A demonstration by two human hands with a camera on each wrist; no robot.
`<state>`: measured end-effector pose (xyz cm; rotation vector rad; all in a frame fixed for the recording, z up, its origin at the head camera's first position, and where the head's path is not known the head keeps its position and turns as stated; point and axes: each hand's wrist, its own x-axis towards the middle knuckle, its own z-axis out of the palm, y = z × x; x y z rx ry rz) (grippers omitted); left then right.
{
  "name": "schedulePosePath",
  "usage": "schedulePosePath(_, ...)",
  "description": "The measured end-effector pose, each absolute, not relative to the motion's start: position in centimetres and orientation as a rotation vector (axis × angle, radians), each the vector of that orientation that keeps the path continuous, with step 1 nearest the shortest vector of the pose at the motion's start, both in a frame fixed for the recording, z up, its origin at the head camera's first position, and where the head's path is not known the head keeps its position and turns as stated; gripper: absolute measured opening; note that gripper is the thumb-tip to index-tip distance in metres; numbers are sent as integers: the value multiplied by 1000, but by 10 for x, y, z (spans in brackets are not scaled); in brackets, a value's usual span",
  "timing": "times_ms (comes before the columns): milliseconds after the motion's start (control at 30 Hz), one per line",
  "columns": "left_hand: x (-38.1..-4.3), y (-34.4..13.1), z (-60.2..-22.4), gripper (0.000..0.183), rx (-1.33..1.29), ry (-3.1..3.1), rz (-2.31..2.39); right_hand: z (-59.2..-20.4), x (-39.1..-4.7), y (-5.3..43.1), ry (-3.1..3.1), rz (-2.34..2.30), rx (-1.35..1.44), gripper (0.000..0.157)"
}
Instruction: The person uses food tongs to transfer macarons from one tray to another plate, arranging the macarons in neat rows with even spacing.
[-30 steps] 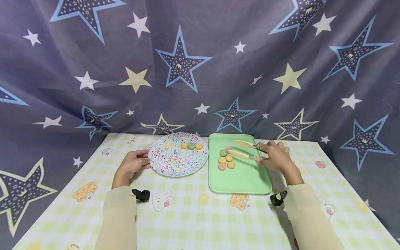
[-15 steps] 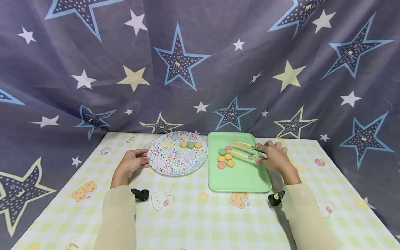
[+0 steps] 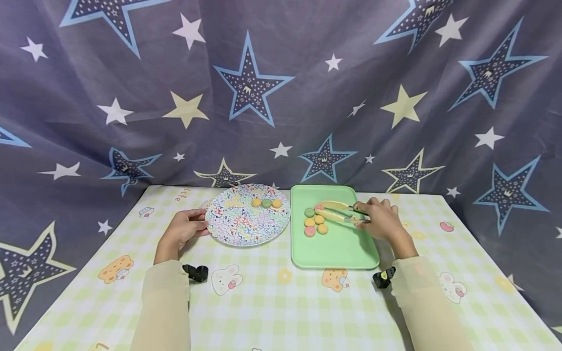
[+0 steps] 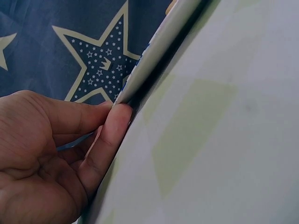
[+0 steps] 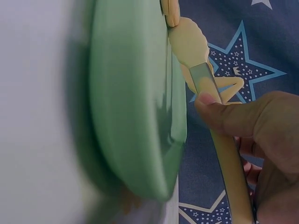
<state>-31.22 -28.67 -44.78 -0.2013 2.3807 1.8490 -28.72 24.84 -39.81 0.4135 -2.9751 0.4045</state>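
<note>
My left hand (image 3: 183, 229) pinches the left rim of a round plate (image 3: 237, 229) with a multicoloured squiggle pattern; in the left wrist view thumb and finger (image 4: 117, 116) meet at the rim. Two yellow macarons (image 3: 276, 203) and a green macaron (image 3: 266, 203) lie in a row on the plate. Above the green tray (image 3: 333, 251), my right hand (image 3: 383, 219) grips metal tongs (image 3: 335, 216) with cream-yellow tips. Those tips stand at either side of a pink macaron (image 3: 319, 207); whether they squeeze it, I cannot tell. Beside it on the tray sit several yellow, green and pink macarons (image 3: 322, 229).
Plate and tray stand side by side at the back of a table (image 3: 246, 312) with a checked cloth. A dark star-patterned curtain (image 3: 281, 97) hangs right behind. Black wrist cameras (image 3: 197, 273) sit at both cuffs.
The tong tips have drawn closer together around the far pink macaron, as the right hand moved slightly left. My left hand keeps its hold on the plate; the head view has shifted a little.
</note>
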Motion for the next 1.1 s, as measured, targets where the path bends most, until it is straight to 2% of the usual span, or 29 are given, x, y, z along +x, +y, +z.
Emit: schedulePosePath(1100,-312,-286,-447,57,-233,2353,1860,-404,-288,244,-3029,477,313,69)
